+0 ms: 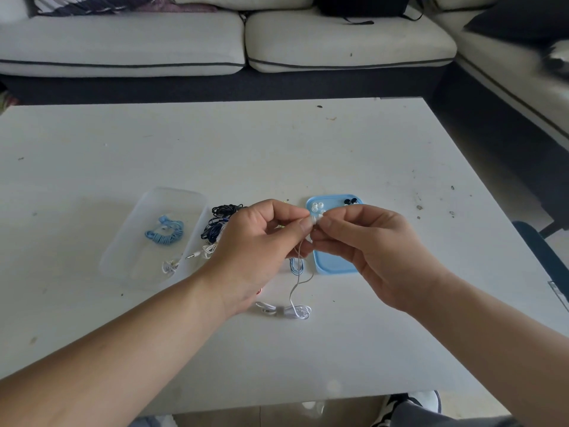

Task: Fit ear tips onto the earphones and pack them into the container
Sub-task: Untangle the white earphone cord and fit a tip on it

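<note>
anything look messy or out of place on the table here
Mostly tidy. The dark earphone cables sit in a loose tangle beside the clear container, not coiled like the blue pair inside it. The white table shows scattered specks.

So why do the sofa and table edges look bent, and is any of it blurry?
Head view: the wide lens bows the sofa and the table edges; soft daylight, faint shadows; the top right corner is smeared; the left hand and right hand, pinching a white earphone, look sharp.
</note>
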